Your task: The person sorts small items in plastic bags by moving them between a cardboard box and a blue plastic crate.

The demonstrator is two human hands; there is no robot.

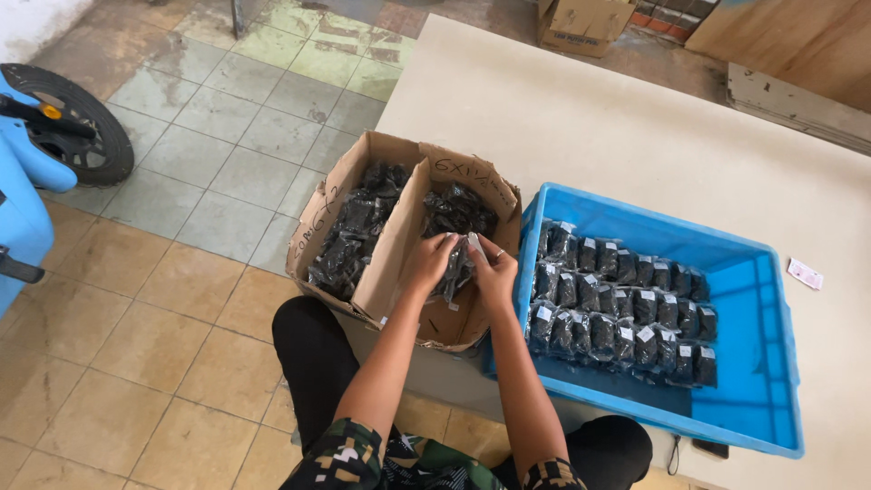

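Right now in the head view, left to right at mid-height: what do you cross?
Scooter wheel → tiled floor → cardboard box → left hand → right hand → blue crate → small paper slip.

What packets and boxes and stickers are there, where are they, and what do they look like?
Brown cardboard box: at the table's edge, open, two compartments of dark packets.
Small dark packet: over the box's right compartment, held by left hand and right hand.
Blue plastic crate: right of the box, rectangular.
Rows of dark packets with white labels: inside the crate, standing.
Small white slip: on the table, beside the crate.
Second cardboard box: floor, far end.
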